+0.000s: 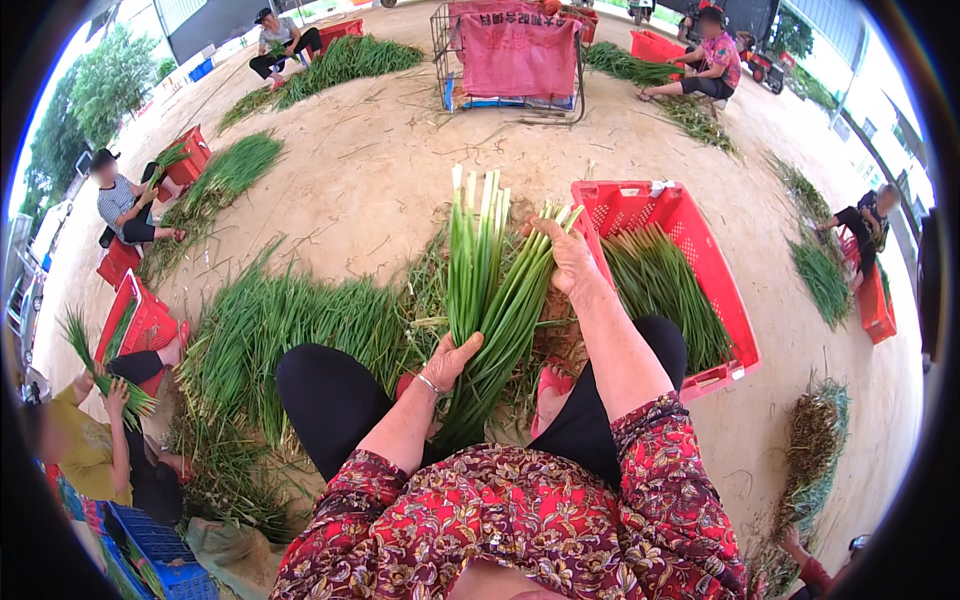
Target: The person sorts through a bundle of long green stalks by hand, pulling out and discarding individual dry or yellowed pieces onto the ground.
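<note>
In front of my lap, a bunch of garlic chives point(478, 260) stands with its pale cut ends up and its green leaves hanging down between my knees. My left hand point(447, 362) is closed around the middle of it, thumb across the stalks. Higher up and to the right, my right hand point(566, 252) grips the pale ends of a part of the bunch that leans apart from the rest. Left of my knee lies a large heap of loose chives point(300, 325). A red plastic crate point(715, 290) on my right holds chives point(660, 285) laid in one direction.
Trimmed leaf litter point(425, 290) covers the ground before my feet. At the left, a person in yellow point(95, 440) holds chives beside a red crate. A blue crate point(165, 555) stands at the lower left. Farther off are a wire cage cart point(445, 60) and several seated people with chive heaps.
</note>
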